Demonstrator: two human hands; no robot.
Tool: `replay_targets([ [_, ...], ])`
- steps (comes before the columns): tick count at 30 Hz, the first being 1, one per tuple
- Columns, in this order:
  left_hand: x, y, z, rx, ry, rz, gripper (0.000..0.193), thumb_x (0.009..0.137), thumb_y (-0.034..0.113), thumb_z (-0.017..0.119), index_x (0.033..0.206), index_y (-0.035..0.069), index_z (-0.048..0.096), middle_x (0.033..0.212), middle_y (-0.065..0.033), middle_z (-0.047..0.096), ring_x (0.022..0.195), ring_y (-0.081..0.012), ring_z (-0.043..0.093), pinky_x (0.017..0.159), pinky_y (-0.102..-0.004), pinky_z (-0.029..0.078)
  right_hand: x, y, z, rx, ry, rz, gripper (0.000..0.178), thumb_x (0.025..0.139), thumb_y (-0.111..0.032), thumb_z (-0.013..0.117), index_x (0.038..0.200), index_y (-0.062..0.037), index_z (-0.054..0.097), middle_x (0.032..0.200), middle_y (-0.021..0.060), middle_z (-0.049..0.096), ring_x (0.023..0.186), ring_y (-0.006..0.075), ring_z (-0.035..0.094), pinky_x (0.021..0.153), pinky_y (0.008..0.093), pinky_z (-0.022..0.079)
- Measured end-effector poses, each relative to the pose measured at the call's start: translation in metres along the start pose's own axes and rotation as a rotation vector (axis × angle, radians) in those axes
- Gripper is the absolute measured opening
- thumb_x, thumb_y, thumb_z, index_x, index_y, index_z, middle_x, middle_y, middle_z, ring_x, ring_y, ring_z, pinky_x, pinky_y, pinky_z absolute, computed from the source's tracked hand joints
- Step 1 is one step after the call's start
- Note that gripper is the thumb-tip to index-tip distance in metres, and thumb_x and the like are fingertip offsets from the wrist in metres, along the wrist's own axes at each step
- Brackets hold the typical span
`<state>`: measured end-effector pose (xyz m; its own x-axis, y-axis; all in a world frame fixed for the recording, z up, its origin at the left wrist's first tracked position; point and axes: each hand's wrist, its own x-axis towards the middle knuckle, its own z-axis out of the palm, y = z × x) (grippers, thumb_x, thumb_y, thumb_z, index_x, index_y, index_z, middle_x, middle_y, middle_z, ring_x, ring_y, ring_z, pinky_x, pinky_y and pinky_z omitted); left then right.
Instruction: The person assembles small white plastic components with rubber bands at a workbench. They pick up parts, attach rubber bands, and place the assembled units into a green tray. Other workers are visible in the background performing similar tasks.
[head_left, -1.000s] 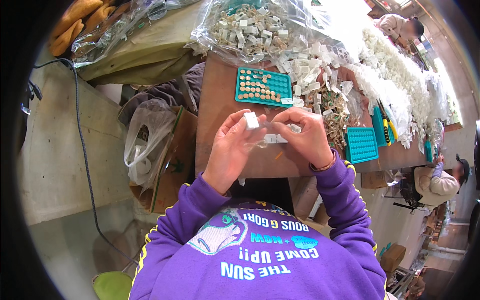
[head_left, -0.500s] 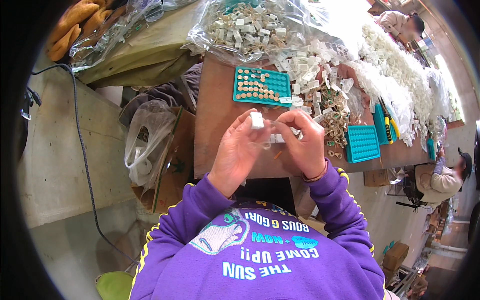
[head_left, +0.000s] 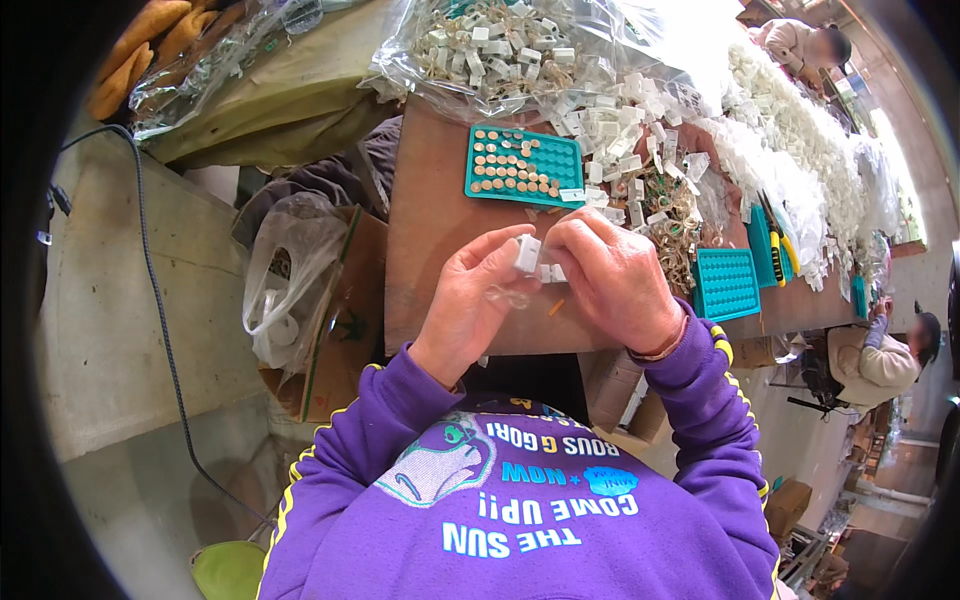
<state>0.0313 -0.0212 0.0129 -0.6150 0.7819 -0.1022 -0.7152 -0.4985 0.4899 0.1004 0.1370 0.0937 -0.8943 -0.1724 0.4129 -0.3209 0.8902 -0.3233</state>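
My left hand point(head_left: 475, 295) grips a small white plastic case point(head_left: 527, 254) between thumb and fingers. A thin pale wire point(head_left: 508, 296) loops below the case, by the fingers. Close to its right side, my right hand point(head_left: 615, 275) is closed with bent fingers, the tips turned down and away from view. What those fingers pinch, if anything, is hidden. Between the hands, small white cases point(head_left: 551, 273) lie on the brown table point(head_left: 425, 240). Just beyond is a teal tray point(head_left: 500, 197) with several round copper-coloured discs in its pockets.
A heap of white cases and wires point(head_left: 665, 195) covers the table at the right, near an empty teal tray point(head_left: 727, 284) and yellow-handled pliers point(head_left: 778, 240). A clear bag of cases point(head_left: 490, 60) lies at the back. Left stands a cardboard box point(head_left: 350, 310). Two people work farther right.
My right hand has shifted a little up and its fingers have turned downward. The white case in my left hand has tilted and moved slightly right and down.
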Motion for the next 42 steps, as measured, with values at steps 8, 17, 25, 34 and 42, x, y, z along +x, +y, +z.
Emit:
replay_targets([
  [8,0.001,-0.001,-0.001,0.024,0.036,-0.032,0.029,0.095,0.016,0.061,0.119,-0.001,0.061,0.106,-0.0069,0.066,0.092,-0.0126,0.063,0.08,-0.0279,0.053,0.003,0.0,-0.009,-0.016,-0.147,-0.013,0.025,0.072,-0.007,0.067,0.091,-0.0042,0.051,0.085,0.011,0.053,0.069,0.03,0.062,0.059,0.0381,0.051],
  [17,-0.001,-0.001,0.001,0.068,0.005,-0.033,0.028,0.094,0.015,0.063,0.117,-0.001,0.061,0.106,-0.0071,0.066,0.087,-0.0135,0.063,0.078,-0.0269,0.052,-0.008,-0.006,0.014,-0.016,0.025,0.057,0.023,0.074,-0.006,0.068,0.091,-0.0032,0.052,0.082,0.0108,0.054,0.069,0.0286,0.062,0.057,0.0365,0.051],
  [25,-0.002,-0.001,0.0,0.032,0.027,-0.023,0.03,0.093,0.017,0.064,0.117,-0.001,0.061,0.104,-0.0074,0.066,0.087,-0.0131,0.062,0.079,-0.0266,0.051,-0.014,-0.005,0.025,0.2,0.208,0.197,0.014,0.08,0.0,0.063,0.092,-0.0036,0.056,0.082,0.0106,0.058,0.067,0.0307,0.062,0.056,0.0356,0.05],
  [34,-0.002,-0.001,0.003,0.083,0.081,-0.026,0.029,0.097,0.019,0.058,0.119,0.001,0.058,0.099,-0.0067,0.065,0.08,-0.0138,0.062,0.064,-0.0239,0.048,-0.011,-0.013,0.028,0.12,0.182,0.145,0.018,0.075,-0.001,0.067,0.086,-0.0038,0.054,0.081,0.0123,0.057,0.07,0.0319,0.061,0.059,0.0373,0.05],
  [42,-0.003,-0.003,0.005,0.056,0.073,0.038,0.028,0.094,0.017,0.063,0.115,-0.001,0.062,0.103,-0.0056,0.066,0.091,-0.0128,0.062,0.079,-0.0286,0.051,-0.014,-0.011,0.031,0.105,0.209,0.17,0.019,0.074,-0.002,0.07,0.084,-0.0034,0.055,0.08,0.0122,0.058,0.071,0.031,0.061,0.061,0.0359,0.051],
])
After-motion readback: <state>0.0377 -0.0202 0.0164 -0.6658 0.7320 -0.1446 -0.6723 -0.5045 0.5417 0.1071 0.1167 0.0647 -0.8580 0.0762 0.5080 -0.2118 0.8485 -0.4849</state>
